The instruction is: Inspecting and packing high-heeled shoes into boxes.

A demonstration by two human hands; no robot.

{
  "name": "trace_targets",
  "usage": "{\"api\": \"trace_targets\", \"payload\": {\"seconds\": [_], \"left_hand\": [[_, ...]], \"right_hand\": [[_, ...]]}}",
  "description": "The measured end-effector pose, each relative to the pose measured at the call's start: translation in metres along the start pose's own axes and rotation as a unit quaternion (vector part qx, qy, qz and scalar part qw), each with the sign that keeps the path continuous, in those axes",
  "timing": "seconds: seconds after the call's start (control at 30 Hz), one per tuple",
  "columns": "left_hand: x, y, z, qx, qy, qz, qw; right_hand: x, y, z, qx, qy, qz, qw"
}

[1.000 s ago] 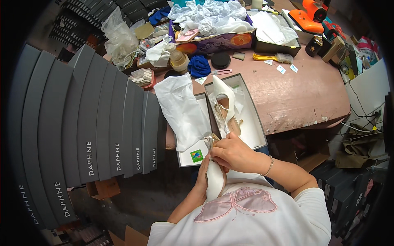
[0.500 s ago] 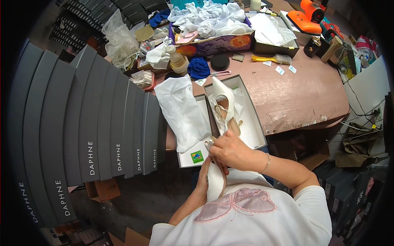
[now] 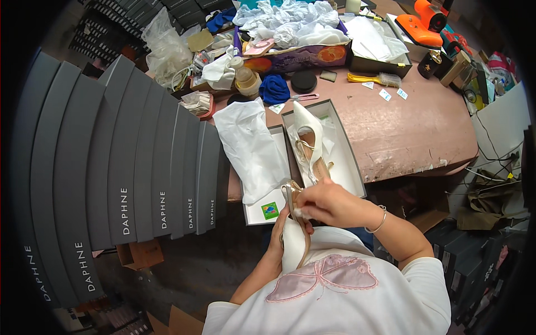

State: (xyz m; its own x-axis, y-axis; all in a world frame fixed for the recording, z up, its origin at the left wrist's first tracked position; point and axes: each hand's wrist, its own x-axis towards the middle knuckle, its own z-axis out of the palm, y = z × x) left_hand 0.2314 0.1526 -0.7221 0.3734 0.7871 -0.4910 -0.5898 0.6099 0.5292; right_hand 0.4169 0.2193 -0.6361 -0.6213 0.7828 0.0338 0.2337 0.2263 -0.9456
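Observation:
My left hand [image 3: 276, 237] is closed around a white pointed shoe [image 3: 294, 245], held just in front of my shirt with its toe toward me and its heel end away. Over the shoe's opening is my right hand [image 3: 324, 204], its fingers pinched together. A small whitish bit shows at those fingertips, too small to name. Beyond my hands, a matching white shoe [image 3: 307, 117] with a thin bow lies in an open shoebox [image 3: 347, 162], toe pointing away. White tissue paper [image 3: 245, 151] covers much of the box lid [image 3: 255, 215] beside it.
Tall grey shoeboxes [image 3: 128, 162] stand in a row along the left. On the pink table [image 3: 402, 134] are a purple carton [image 3: 290, 60] of crumpled paper, a blue cloth [image 3: 274, 89], a glue bottle [image 3: 245, 81], a yellow brush [image 3: 374, 79] and an orange device [image 3: 419, 30].
My right hand has shifted slightly right, uncovering more of the held shoe's heel end. My left hand keeps its grip on the shoe. The view has shifted slightly.

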Motion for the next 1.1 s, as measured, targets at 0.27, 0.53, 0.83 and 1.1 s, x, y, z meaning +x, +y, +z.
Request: {"api": "trace_targets", "payload": {"seconds": [0.27, 0.53, 0.83, 1.1], "left_hand": [[-0.002, -0.007, -0.011, 0.024, -0.012, 0.008, 1.000], [-0.004, -0.001, 0.005, -0.009, 0.071, -0.005, 0.997], [-0.003, 0.002, 0.002, 0.052, 0.024, 0.015, 0.998], [-0.013, 0.009, 0.018, 0.093, 0.059, 0.020, 0.994]], "right_hand": [[0.002, 0.017, 0.029, -0.228, 0.031, -0.099, 0.968], [-0.009, 0.025, 0.047, -0.271, 0.087, -0.130, 0.950], [-0.011, 0.016, 0.025, -0.109, 0.093, -0.069, 0.987], [-0.004, 0.024, 0.038, -0.260, 0.093, -0.125, 0.953]]}}
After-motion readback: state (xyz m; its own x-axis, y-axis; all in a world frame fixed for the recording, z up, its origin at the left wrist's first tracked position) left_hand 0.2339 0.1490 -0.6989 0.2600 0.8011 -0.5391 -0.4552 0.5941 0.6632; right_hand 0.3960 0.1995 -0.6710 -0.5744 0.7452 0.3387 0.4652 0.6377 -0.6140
